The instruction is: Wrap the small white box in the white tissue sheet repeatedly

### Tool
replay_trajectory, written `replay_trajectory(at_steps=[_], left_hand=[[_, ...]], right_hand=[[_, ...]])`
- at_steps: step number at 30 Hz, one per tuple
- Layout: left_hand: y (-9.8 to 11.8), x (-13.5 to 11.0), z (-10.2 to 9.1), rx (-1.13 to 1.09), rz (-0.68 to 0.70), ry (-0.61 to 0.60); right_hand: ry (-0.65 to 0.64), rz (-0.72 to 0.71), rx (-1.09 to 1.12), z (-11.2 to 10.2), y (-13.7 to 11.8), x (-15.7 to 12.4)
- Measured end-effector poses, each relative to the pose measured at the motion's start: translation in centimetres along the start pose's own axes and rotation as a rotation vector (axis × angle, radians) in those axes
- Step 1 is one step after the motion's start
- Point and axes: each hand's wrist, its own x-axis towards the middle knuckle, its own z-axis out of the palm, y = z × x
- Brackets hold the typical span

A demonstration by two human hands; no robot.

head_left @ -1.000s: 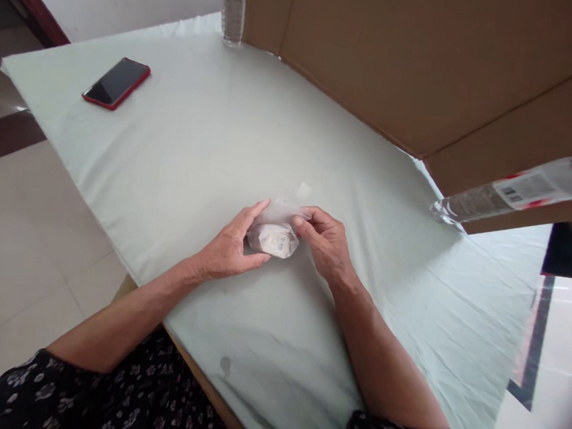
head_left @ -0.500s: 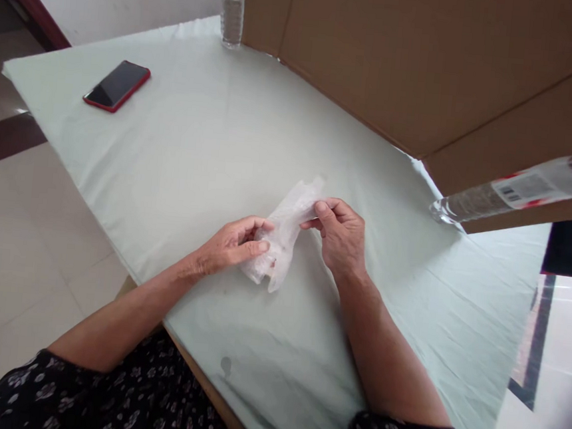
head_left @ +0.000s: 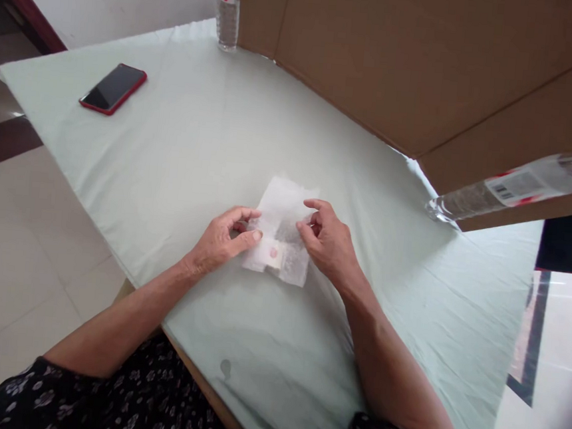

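A thin, whitish, see-through sheet of wrapping (head_left: 285, 198) lies spread on the cloth in front of me, creased and uneven at its edges. Near its lower edge rests a small pale, flat piece (head_left: 273, 253) with a reddish round mark; its kind I cannot make out. My left hand (head_left: 224, 239) has the sheet's left edge between thumb and fingers, the thumb on top. At the right edge, my right hand (head_left: 328, 241) is open, thumb and forefinger apart, curved over the sheet.
A phone in a red case (head_left: 113, 89) lies at the table's far left. Brown cardboard panels (head_left: 360, 54) stand along the back and right, with one clear water bottle (head_left: 227, 16) at the left end and another tilted bottle (head_left: 513, 188) at right. Pale green cloth (head_left: 172, 138) covers the table.
The bunched wrapping has been opened out flat, so the small marked piece shows more clearly. My right hand has let go of the wrapping and its fingers have spread.
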Motion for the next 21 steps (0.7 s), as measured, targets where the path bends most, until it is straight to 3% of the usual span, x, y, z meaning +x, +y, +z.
replay_trajectory(at_steps=[2,5,13,18,21], left_hand=[[0.0,0.1,-0.1,0.172,0.136,0.119],[0.0,0.1,0.0,0.317,0.261,0.189],[0.0,0.4,-0.6,0.43,0.049,0.304],[-0.7,0.9,-2.5,0.673,0.05,0.448],[-1.0,1.0,-3.0,0.698,0.076,0.472]], right_hand=[[0.024,-0.039,0.084,0.1,0.4,0.1],[0.083,-0.125,0.18,0.3,0.5,0.2],[0.142,-0.161,0.122,0.7,2.1,0.7],[0.132,-0.147,-0.034,0.8,4.1,1.1],[0.249,-0.172,-0.011,0.1,3.5,0.8]])
